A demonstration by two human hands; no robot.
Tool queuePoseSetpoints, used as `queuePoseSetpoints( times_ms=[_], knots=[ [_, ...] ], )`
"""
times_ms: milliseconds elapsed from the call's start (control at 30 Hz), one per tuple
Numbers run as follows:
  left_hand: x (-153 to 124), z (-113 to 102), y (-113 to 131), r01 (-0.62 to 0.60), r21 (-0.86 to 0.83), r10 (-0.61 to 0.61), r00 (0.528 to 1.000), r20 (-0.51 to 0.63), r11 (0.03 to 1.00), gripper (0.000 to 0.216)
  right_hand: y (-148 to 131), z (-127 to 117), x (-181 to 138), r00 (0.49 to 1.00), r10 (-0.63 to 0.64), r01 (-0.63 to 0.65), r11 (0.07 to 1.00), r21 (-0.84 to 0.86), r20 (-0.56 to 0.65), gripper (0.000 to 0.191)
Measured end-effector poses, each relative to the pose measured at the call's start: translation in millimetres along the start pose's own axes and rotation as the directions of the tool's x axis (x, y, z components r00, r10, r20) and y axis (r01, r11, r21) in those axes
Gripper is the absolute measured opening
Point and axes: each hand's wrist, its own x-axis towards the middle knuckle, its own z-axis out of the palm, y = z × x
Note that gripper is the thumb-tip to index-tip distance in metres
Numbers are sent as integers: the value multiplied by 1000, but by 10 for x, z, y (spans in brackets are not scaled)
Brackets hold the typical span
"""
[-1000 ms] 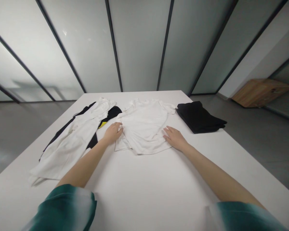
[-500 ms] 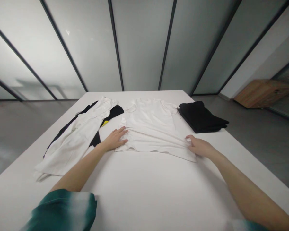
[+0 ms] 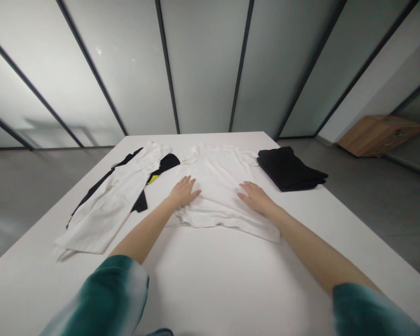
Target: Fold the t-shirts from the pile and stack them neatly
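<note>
Head view: a white T-shirt [image 3: 219, 184] lies laid out across the middle of a white table [image 3: 227, 275], its neck end and short sleeves at the far side and its hem facing the wearer. The left hand [image 3: 185, 192] rests on its left half with fingers fanned and uncurled, and the right hand [image 3: 256, 197] rests on its right half in much the same way, fingers loosely extended. Neither has hold of anything: no cloth is pinched, and both palms face down; how hard they press cannot be told. The step in hand looks to be smoothing the shirt flat. Soft creases run across the body between the hands, the hem is wavy, and its near right corner flares outward below the right forearm, so a next move would call for light, outward strokes and some straightening of that hem, without dragging the fabric askew. To the left, well apart from the hem, a long white garment [image 3: 117, 196] lies over a black garment [image 3: 170, 162] that shows a yellow patch [image 3: 154, 178]. To the right, just beside the shirt's right sleeve, sits a folded black cloth [image 3: 289, 170], neatly layered; whether it touches the sleeve is hard to tell. Frosted glass panels [image 3: 205, 70] stand beyond.
</note>
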Motion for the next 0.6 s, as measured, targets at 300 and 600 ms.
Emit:
queuePoseSetpoints(
  times_ms=[300,600],
  knots=[
    [-70,227,-94,79,24,-81,993,92,997,74,-136,214,126,986,84,-56,980,-191,144,70],
    [-364,224,-84,126,48,-130,986,108,991,75,-237,216,59,984,37,-5,983,-182,173,72]
  ],
)
